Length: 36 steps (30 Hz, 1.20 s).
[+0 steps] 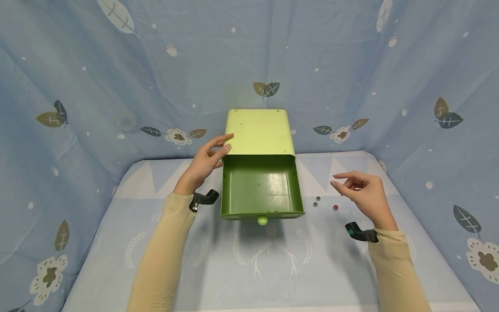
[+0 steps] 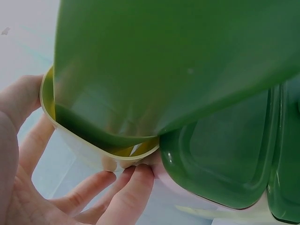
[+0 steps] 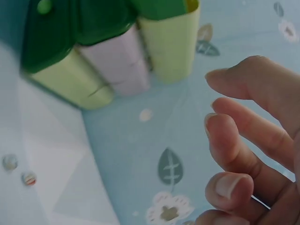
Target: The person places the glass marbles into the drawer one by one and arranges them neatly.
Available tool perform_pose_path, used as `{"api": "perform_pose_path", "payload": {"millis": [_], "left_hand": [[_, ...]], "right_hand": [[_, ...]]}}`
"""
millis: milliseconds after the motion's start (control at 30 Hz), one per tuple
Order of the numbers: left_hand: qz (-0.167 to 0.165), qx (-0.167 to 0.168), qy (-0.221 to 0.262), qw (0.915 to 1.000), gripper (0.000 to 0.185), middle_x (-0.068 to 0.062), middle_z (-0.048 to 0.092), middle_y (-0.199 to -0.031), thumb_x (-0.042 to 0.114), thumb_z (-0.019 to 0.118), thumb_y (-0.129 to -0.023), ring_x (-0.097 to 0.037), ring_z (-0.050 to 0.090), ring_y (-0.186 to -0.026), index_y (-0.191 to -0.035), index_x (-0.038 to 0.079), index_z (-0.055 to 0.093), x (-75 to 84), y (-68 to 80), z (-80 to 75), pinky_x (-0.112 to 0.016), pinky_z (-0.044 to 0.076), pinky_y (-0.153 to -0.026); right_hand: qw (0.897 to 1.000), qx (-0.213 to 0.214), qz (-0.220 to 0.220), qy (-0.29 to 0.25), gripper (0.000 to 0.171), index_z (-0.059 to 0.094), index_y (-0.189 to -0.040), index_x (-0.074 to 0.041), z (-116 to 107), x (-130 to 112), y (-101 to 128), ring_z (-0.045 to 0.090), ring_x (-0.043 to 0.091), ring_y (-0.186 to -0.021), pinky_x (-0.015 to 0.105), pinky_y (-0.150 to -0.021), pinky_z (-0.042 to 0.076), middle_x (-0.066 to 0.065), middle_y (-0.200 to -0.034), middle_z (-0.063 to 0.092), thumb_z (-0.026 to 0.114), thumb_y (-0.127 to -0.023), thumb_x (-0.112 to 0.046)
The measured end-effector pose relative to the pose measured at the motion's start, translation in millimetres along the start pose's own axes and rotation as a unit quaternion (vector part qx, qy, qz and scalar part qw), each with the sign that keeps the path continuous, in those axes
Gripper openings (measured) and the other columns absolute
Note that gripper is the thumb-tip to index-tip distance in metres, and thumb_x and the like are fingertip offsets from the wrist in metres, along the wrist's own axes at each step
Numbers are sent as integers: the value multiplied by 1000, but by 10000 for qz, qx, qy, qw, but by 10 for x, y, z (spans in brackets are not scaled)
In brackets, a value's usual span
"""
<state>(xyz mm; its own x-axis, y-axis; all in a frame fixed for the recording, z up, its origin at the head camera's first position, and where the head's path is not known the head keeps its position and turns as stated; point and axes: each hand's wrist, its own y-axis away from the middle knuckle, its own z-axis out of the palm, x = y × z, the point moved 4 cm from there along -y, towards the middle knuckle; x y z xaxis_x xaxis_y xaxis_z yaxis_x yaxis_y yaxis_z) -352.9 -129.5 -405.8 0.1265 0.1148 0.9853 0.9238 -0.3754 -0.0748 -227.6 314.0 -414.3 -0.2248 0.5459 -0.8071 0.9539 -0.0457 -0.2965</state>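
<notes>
A small green cabinet stands at the back of the table, its dark green drawer pulled out and empty, with a round knob on the front. My left hand touches the casing's left front corner with fairly straight fingers laid against the pale casing rim. My right hand hovers above the table to the right of the drawer, its fingers relaxed and holding nothing. Three small beads lie on the cloth between the drawer and the right hand.
Blue cloth with leaf and flower prints covers the table and the walls on three sides. In the right wrist view the cabinet appears from its side, with two beads on the cloth.
</notes>
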Motion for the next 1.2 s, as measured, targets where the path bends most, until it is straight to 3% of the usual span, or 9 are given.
{"api": "perform_pose_path", "payload": {"millis": [300,533,633,967,1200], "left_hand": [[-3,16,25,10000,50,-10,38,-162,43,63,-114,-31,50,-142,-162,34,56,-3,-2,3,-65,42,-120],[28,30,8,10000,51,-12,38,-162,43,63,-114,-34,49,-144,-163,33,56,-7,-2,-5,-66,41,-121],[15,35,-1,10000,51,-12,38,-161,44,63,-113,-33,50,-143,-162,34,56,-9,-3,-7,-66,41,-120],[20,21,13,10000,52,-10,39,-160,46,64,-112,-32,50,-142,-162,35,56,-20,-5,-5,-66,41,-120],[24,34,-3,10000,51,-11,39,-160,45,64,-113,-33,50,-144,-162,35,56,-20,-11,-2,-66,41,-120]], "right_hand": [[9988,171,332,303,31,83,-122,-7,20,343,96,55,20,-57,30,-46,38,11,-76,71,89,-97,-26],[9966,274,609,475,37,83,-122,-3,69,581,193,63,37,-62,29,-48,43,11,-75,72,88,-98,-32],[9961,295,682,472,38,83,-121,-2,101,681,225,64,38,-64,29,-47,41,12,-75,72,88,-99,-32],[9936,246,927,605,32,84,-117,-2,196,898,319,50,14,-53,26,-46,37,11,-73,72,90,-97,-27],[9910,137,1161,651,32,84,-116,-2,243,974,365,45,11,-51,25,-45,35,12,-74,72,90,-96,-26]]}}
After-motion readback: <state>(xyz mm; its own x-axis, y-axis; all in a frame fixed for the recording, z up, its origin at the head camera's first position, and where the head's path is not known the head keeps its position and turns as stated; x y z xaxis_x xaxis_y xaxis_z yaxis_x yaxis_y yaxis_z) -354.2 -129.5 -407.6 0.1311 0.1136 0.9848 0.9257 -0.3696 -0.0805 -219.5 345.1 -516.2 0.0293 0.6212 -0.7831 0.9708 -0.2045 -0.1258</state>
